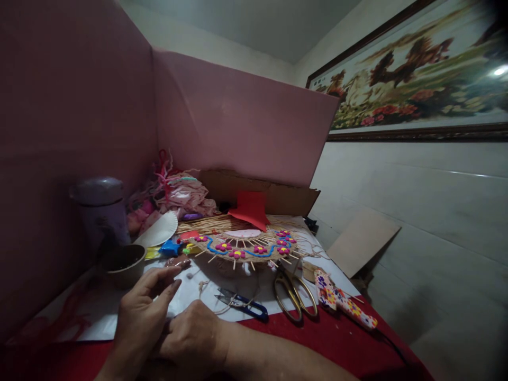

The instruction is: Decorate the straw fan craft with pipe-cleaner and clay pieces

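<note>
My left hand (141, 309) is raised at the lower middle, its thumb and curved index finger a little apart with nothing visible between the tips. Beside it my right hand (194, 334) is closed, knuckles up; whatever its fingers may hold is hidden behind the left hand. Beyond them stands a half-round cardboard piece (248, 256) with pink clay flowers, a wavy blue clay line and thin sticks poking from its edge. Blue thread snips (254, 308) lie to the right of my right hand, with a bit of string across them. Brown clay in a wrapper (178, 261) is just past my left fingertips.
Gold-handled scissors (296, 293) and a flowered glue gun (345, 301) with a cord lie at the right. A cup (123, 264), a lidded purple container (101, 211), a paper plate (159, 230) and blue packet (170, 248) stand left. Red paper (251, 209) lies behind.
</note>
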Action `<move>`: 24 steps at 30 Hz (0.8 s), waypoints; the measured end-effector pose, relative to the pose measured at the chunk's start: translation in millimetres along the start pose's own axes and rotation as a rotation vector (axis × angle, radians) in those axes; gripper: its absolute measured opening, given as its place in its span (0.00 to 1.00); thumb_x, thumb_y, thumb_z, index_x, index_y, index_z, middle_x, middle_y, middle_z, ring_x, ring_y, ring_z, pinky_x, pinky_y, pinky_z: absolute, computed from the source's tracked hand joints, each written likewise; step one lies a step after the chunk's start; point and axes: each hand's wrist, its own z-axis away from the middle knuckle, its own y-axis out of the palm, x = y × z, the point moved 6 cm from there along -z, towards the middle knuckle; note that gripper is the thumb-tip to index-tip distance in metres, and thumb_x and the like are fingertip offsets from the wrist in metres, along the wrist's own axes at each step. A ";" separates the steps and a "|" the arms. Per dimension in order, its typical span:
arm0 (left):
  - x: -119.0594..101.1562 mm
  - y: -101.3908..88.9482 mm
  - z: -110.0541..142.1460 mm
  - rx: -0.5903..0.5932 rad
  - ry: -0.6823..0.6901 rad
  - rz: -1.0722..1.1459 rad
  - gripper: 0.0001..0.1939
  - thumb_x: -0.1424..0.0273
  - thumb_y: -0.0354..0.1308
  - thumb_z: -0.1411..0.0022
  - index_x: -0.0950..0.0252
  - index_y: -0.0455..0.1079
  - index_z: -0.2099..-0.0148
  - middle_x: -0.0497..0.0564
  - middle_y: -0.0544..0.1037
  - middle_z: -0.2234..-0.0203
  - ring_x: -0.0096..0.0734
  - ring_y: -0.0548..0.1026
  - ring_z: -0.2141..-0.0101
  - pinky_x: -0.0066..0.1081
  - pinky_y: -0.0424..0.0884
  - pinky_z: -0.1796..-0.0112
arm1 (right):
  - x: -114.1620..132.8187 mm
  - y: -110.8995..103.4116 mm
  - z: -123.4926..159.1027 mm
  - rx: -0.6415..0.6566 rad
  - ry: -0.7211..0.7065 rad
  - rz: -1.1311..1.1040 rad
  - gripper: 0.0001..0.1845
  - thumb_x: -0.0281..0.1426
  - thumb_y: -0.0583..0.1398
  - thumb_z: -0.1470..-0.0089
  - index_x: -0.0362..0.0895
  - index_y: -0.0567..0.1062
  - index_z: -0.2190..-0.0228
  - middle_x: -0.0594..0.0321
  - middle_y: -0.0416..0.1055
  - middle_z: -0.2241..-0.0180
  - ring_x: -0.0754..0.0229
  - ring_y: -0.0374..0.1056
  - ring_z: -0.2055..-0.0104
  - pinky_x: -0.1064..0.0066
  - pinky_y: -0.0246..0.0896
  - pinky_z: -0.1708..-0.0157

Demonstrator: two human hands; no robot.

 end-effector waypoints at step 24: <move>-4.1 0.4 -0.1 -0.005 0.029 -0.013 0.09 0.64 0.62 0.57 0.62 0.76 0.71 0.51 0.79 0.67 0.39 0.75 0.64 0.32 0.72 0.63 | 1.1 -1.6 -2.4 -0.004 -0.023 0.007 0.15 0.41 0.54 0.49 0.47 0.75 0.77 0.68 0.72 0.80 0.62 0.66 0.79 0.73 0.54 0.85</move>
